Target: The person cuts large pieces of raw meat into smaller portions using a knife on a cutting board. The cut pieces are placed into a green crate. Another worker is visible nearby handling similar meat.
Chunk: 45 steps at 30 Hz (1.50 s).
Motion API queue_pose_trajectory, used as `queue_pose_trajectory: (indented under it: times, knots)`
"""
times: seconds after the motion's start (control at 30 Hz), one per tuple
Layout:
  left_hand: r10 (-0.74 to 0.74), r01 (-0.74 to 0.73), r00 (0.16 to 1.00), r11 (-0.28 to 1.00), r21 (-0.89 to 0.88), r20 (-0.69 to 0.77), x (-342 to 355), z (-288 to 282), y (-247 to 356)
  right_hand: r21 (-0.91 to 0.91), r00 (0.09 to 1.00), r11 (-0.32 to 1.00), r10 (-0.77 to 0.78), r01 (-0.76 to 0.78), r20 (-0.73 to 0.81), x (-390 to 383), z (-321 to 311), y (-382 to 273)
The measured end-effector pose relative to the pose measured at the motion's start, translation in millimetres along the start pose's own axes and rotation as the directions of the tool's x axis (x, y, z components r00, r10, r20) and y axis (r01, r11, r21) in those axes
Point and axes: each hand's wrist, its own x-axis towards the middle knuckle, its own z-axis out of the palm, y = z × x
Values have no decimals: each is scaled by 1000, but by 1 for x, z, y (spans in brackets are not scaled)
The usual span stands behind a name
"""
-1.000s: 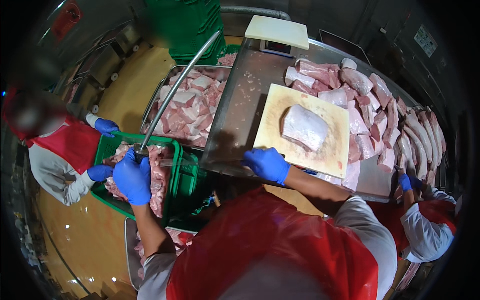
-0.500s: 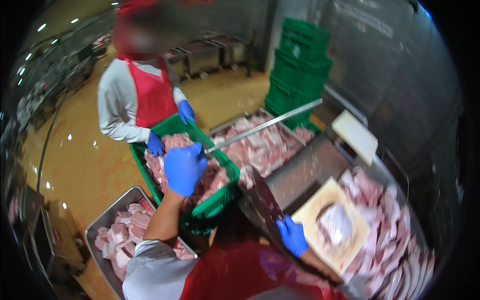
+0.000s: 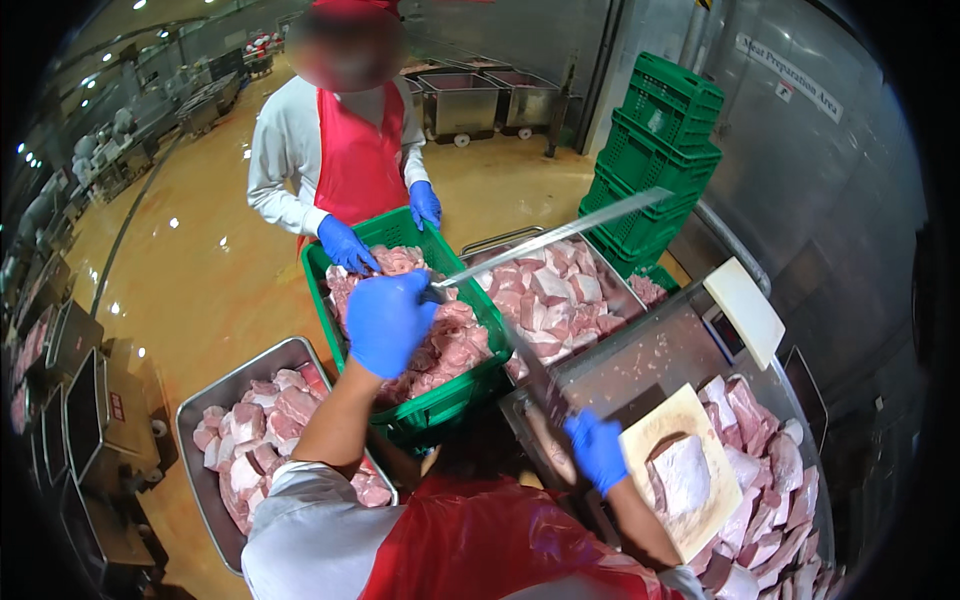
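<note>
My left hand [image 3: 388, 322], in a blue glove, is closed round the dark handle of a long sharpening steel [image 3: 560, 236], whose rod points up to the right. My right hand [image 3: 597, 450], also gloved, grips a broad-bladed knife [image 3: 535, 362], its blurred blade pointing up and away toward the steel. Whether blade and steel touch, I cannot tell. Right of that hand, a slab of pale meat [image 3: 682, 474] lies on a cutting board [image 3: 643, 430]. Beneath my left hand is a green crate [image 3: 447, 404] of meat pieces, with a co-worker's gloved hands [image 3: 347, 243] at its far side.
A metal tub [image 3: 188, 440] of meat chunks stands at left, another metal tray [image 3: 622, 285] of chunks beyond the crate. Meat pieces [image 3: 765, 470] pile up right of the board. Green crates [image 3: 655, 160] stand stacked at the back; a white board [image 3: 745, 310] leans near the wall.
The view has shifted, so the scene sits differently. My left hand still holds the steel, my right hand still the knife. The co-worker's near hand reaches further over the crate's rim.
</note>
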Motion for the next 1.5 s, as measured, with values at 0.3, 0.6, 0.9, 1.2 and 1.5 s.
queue_pose_trajectory:
  times: [0.3, 0.6, 0.9, 1.2, 1.5]
  knots:
    - [253, 934, 257, -312, -173, 933, -116, 94, 22, 120, 916, 978, -112, 170, -385, 45, -3, -73]
    - [168, 908, 344, 189, -372, 924, -110, 45, 39, 235, 872, 971, 149, -40, -466, 94, 19, 42]
    - [8, 325, 839, 795, -513, 544, -138, 69, 0, 265, 838, 952, 15, 155, -545, 118, 61, 21]
    - [-148, 159, 960, 987, -30, 238, -120, -8, -36, 756, 885, 595, 152, 274, -441, 99, 70, -51]
    - [-165, 159, 983, 984, 76, 83, -97, -62, -35, 454, 891, 856, -15, 246, -453, 116, 81, -37]
